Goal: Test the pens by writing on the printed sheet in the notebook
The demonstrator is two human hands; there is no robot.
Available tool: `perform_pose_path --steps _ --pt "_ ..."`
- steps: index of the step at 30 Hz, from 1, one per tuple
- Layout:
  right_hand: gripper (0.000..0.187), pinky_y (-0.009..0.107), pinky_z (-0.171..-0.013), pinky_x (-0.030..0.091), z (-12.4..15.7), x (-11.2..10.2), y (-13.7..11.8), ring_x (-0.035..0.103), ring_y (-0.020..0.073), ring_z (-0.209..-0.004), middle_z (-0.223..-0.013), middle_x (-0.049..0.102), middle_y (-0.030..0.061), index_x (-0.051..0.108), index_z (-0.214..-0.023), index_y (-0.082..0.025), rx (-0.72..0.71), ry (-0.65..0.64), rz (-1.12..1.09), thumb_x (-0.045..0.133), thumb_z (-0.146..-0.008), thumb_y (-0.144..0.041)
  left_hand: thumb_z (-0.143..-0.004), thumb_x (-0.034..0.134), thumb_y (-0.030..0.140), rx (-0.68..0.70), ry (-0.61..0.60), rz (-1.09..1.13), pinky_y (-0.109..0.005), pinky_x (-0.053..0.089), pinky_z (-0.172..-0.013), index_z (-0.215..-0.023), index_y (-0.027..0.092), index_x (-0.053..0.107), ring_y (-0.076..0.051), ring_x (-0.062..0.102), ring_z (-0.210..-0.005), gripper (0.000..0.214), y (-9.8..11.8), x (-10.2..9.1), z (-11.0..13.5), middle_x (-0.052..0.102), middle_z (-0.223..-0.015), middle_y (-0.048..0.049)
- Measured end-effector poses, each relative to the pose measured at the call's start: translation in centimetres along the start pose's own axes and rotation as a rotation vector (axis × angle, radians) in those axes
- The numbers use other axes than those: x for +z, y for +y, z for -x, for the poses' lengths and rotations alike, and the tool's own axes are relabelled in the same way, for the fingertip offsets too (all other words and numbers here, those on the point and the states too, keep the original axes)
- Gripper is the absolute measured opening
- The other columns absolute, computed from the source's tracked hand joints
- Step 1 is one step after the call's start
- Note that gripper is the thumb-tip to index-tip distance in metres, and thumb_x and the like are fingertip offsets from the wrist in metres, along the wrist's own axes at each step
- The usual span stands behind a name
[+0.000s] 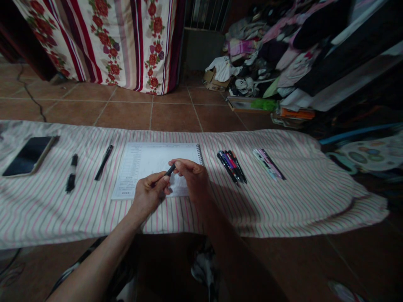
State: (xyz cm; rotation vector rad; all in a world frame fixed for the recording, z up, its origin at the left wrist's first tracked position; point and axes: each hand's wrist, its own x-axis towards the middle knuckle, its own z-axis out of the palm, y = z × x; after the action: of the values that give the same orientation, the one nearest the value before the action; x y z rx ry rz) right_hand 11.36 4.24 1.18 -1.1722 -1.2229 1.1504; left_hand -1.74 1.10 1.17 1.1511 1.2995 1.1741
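My left hand point(150, 187) is closed on a short visible length of a black pen point(170, 170), pinched between thumb and fingers. My right hand point(191, 173) closes its thumb and fingertips on the pen's upper end. The pen tilts up to the right, and its lower part is hidden in my left hand. Beneath both hands lies a spiral-bound notebook point(163, 153) with a pale page. To its left are a black pen point(104, 162) and a black marker-like pen point(72, 173). On the right lie a bunch of mixed pens point(232, 167) and several pastel pens point(268, 164).
A striped cloth point(299, 205) covers the low table. A phone point(29, 156) rests at its left end. Beyond are a tiled floor point(126, 109), a floral curtain point(126, 42), and heaped clothes point(252, 46). A palette-like tray point(371, 154) is past the right end.
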Motion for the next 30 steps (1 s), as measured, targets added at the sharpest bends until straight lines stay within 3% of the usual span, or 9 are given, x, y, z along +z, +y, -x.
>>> perform_pose_path --steps 8,15,18,22,30 --pt "0.023 0.024 -0.06 0.044 -0.1 0.2 0.1 0.056 0.0119 -0.064 -0.083 0.072 0.0028 0.073 -0.083 -0.02 0.07 0.033 -0.069 0.061 -0.075 -0.039 -0.072 0.065 0.029 -0.021 0.036 0.04 -0.022 0.043 -0.05 -0.084 0.014 0.069 -0.01 0.055 -0.049 0.02 -0.8 0.4 -0.2 0.059 -0.057 0.0013" --pt "0.025 0.023 -0.055 0.042 -0.5 0.1 0.3 0.054 0.0117 -0.061 -0.075 0.071 0.0027 0.071 -0.076 -0.019 0.097 0.16 -0.042 0.062 -0.073 -0.042 -0.077 0.06 0.041 -0.102 -0.152 0.071 -0.021 0.035 -0.045 -0.103 0.013 0.064 -0.009 0.051 -0.048 0.038 -1.7 0.0 -0.3 0.063 -0.065 -0.0019" --pt "0.026 0.022 -0.052 0.04 -0.4 0.0 0.3 0.055 0.0119 -0.065 -0.084 0.072 0.0038 0.071 -0.081 -0.019 0.117 0.092 -0.073 0.062 -0.074 -0.042 -0.075 0.062 0.041 -0.133 -0.159 0.051 -0.021 0.032 -0.044 -0.095 0.012 0.066 -0.008 0.048 -0.045 0.035 -2.1 -0.1 -0.4 0.062 -0.061 -0.0018" --pt "0.029 0.022 -0.052 0.038 -0.4 -0.2 0.1 0.057 0.0121 -0.069 -0.095 0.072 0.0042 0.069 -0.094 -0.021 0.146 -0.015 -0.124 0.064 -0.072 -0.038 -0.074 0.063 0.038 -0.116 -0.133 0.054 -0.023 0.039 -0.051 -0.083 0.012 0.067 -0.01 0.053 -0.051 0.028 -2.0 -0.2 -0.6 0.063 -0.059 -0.0023" --pt "0.03 0.026 -0.063 0.045 -0.4 0.0 -0.2 0.064 0.0158 -0.076 -0.09 0.073 0.006 0.069 -0.092 -0.017 0.14 -0.003 -0.128 0.067 -0.067 -0.035 -0.072 0.066 0.032 -0.047 -0.085 0.074 -0.023 0.045 -0.056 -0.083 0.014 0.065 -0.013 0.061 -0.058 0.021 -1.7 -0.1 -0.4 0.066 -0.065 -0.0024"
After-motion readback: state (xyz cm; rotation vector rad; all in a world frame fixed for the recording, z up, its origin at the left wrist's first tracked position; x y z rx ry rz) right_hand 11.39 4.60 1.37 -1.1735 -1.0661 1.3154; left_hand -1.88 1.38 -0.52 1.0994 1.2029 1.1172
